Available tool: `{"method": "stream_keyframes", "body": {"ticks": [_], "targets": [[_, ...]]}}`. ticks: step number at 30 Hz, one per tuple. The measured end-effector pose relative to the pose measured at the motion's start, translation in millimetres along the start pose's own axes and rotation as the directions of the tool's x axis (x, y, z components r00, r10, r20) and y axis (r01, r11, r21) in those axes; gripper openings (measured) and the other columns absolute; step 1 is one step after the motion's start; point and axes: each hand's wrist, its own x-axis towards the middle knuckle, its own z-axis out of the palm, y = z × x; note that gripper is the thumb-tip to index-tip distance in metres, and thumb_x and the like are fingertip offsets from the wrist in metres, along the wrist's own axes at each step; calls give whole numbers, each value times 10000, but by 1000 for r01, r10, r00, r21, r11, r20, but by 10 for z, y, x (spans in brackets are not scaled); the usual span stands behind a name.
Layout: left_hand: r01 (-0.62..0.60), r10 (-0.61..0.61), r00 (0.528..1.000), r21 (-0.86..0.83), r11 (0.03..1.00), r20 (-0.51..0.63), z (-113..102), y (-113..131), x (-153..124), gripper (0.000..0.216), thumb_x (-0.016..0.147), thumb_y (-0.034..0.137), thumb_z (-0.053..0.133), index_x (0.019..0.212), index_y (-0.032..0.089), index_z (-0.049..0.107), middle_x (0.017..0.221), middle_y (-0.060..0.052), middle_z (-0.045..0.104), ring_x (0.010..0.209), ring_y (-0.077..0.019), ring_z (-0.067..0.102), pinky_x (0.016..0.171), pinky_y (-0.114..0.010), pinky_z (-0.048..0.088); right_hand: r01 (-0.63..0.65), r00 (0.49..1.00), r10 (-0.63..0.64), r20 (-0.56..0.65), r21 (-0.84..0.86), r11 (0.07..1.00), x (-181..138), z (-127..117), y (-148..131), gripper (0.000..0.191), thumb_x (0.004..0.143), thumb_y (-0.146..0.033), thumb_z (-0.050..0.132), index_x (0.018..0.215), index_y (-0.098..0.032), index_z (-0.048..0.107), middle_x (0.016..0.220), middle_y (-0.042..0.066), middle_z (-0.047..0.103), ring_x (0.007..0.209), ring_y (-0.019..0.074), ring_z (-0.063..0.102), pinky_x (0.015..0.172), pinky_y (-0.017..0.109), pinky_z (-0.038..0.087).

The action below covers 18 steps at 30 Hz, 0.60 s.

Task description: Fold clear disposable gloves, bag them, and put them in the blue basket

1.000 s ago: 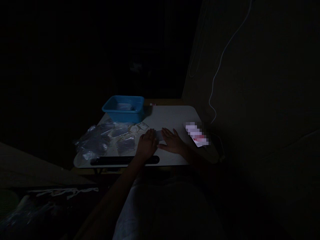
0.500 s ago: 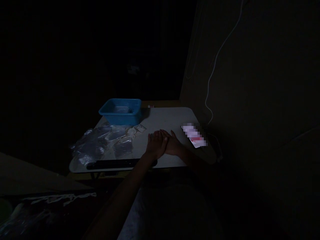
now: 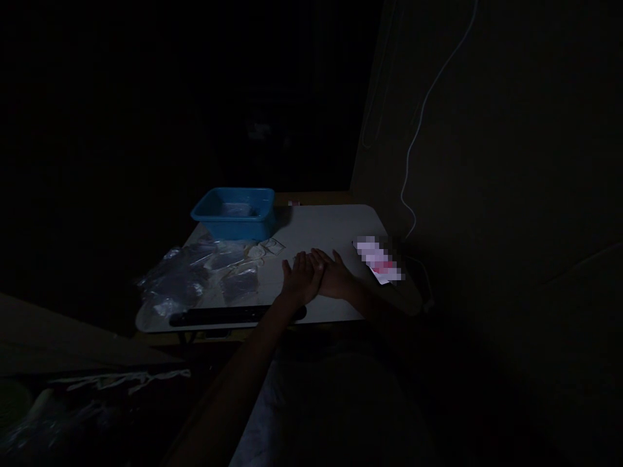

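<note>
My left hand (image 3: pixel 299 280) and my right hand (image 3: pixel 335 277) lie together at the near middle of the white table (image 3: pixel 326 224). Fingers of both are stretched out and overlap where the hands meet, with the outer digit of each standing apart. Neither visibly holds anything, though the light is very dim. Left of them are clear plastic bags (image 3: pixel 178 282), a flat clear packet (image 3: pixel 240 282) and small pale packets (image 3: pixel 272 246). To the right lies a phone (image 3: pixel 377 259) with a lit, blurred-out screen.
A blue plastic basin (image 3: pixel 238 227) stands at the table's back left, with something pale inside. A long black bar (image 3: pixel 219 316) lies along the front edge. One white cable (image 3: pixel 407 162) hangs down the right wall. More clear plastic (image 3: pixel 58 421) is at the lower left.
The hands stay together on the table. My left hand's outer digit has spread a little further to the left. The whole view has shifted slightly.
</note>
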Motion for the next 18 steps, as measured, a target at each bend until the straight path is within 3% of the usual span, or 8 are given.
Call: {"method": "stream_keyframes", "body": {"ticks": [18], "targets": [[30, -30, 1000, -42, 999, 1, -3, 24, 13, 695, 866, 504, 20, 1374, 66, 204, 1435, -178, 201, 1339, -276, 128, 1021, -591, 110, -6, 1000, 6, 7, 26, 1000, -3, 21, 22, 622, 816, -414, 372, 1356, -119, 282, 1431, 121, 266, 1328, 228, 181, 1051, 490, 124]]}}
